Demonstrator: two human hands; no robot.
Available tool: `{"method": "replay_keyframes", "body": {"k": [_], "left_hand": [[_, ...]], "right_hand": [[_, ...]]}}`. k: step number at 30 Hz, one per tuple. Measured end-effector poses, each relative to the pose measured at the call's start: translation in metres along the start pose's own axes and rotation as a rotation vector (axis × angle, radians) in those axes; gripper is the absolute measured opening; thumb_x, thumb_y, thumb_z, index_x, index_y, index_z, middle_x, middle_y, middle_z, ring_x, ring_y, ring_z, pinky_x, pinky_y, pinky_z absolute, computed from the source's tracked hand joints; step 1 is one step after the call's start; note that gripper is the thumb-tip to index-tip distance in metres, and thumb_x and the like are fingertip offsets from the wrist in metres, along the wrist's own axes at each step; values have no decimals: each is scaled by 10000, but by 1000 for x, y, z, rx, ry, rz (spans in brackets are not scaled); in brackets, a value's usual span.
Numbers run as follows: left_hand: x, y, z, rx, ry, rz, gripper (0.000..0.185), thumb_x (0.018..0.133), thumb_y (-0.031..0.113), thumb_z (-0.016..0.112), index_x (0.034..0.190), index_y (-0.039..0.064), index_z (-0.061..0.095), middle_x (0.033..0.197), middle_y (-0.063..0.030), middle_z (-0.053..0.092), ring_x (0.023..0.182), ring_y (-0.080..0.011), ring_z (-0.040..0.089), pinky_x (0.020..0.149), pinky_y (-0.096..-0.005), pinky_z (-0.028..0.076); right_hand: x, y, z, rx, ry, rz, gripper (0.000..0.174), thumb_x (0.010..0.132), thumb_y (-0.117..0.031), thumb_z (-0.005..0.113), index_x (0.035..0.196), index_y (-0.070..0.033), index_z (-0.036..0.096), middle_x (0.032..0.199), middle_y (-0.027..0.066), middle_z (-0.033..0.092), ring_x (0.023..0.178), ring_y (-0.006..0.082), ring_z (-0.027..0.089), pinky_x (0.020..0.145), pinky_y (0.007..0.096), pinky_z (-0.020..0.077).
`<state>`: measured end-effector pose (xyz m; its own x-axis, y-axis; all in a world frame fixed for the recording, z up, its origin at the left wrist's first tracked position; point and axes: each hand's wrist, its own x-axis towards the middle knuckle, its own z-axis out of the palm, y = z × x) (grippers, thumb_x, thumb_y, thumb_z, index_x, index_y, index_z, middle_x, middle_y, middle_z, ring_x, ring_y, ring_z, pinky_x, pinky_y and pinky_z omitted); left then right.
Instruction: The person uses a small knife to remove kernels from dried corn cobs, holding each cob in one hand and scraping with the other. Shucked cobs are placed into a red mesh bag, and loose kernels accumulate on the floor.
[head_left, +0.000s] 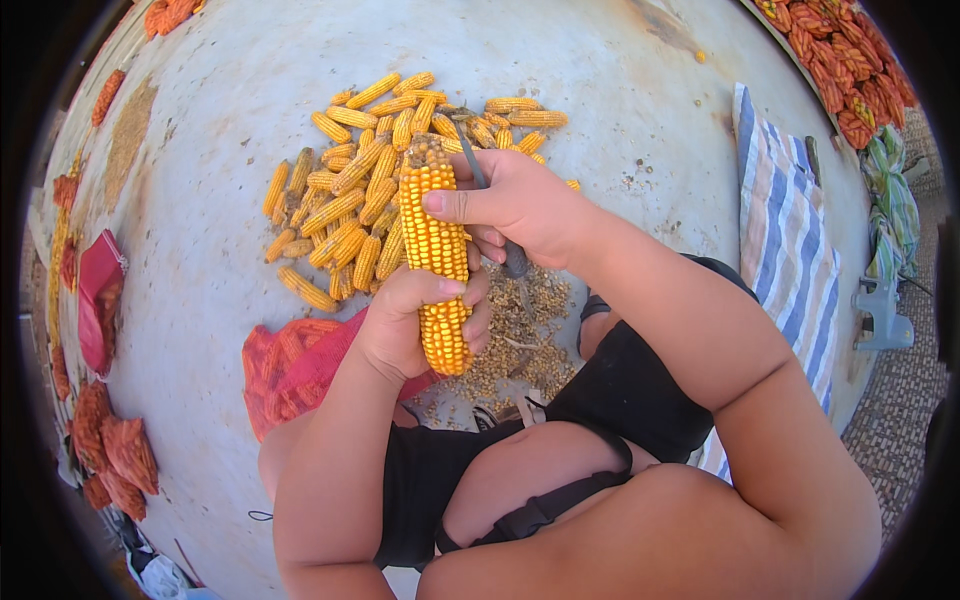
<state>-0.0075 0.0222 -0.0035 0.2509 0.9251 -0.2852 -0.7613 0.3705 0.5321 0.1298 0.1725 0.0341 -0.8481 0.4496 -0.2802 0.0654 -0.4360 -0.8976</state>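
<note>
My left hand (424, 315) is wrapped around the lower half of a husked corn cob (433, 232) with yellow kernels, held upright in the picture. At the cob's upper right, my right hand (517, 202) rests its thumb on the kernels. The same hand holds a screwdriver-like tool (515, 259) with a dark handle; its thin metal shaft points up past the fingers, and its tip lies near the cob's top. Behind the hands a pile of yellow corn cobs (345, 206) lies on the pale floor. Loose kernels (525, 330) are scattered below my right hand.
A red mesh sack of cobs (289, 367) lies left of my legs. Striped woven sheeting (787, 247) and a grey plastic stool (885, 315) are at the right. More filled mesh sacks stand at the upper right (840, 60) and lower left (112, 450).
</note>
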Motion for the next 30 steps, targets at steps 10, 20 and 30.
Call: {"method": "replay_keyframes", "body": {"k": [10, 20, 30], "left_hand": [[20, -34, 5, 688, 674, 330, 587, 837, 33, 782, 1364, 6, 525, 1094, -89, 694, 911, -159, 705, 788, -330, 585], [2, -19, 17, 525, 464, 182, 496, 825, -78, 715, 1258, 20, 495, 932, -107, 645, 661, -211, 664, 565, -351, 564], [-7, 0, 18, 231, 298, 188, 495, 847, 77, 753, 1283, 55, 521, 939, -96, 608, 640, -229, 626, 568, -404, 532]], "right_hand": [[13, 8, -2, -605, 275, -152, 505, 972, -429, 838, 1226, -4, 743, 849, 6, 715, 634, 76, 588, 572, 278, 492], [9, -15, -14, -312, 216, -70, 485, 984, -441, 815, 1150, 10, 754, 865, 45, 726, 598, 98, 599, 505, 282, 468], [31, 1, -43, 59, 594, 4, 247, 1001, -224, 776, 895, -40, 651, 715, 20, 585, 500, 130, 503, 445, 315, 421]]}}
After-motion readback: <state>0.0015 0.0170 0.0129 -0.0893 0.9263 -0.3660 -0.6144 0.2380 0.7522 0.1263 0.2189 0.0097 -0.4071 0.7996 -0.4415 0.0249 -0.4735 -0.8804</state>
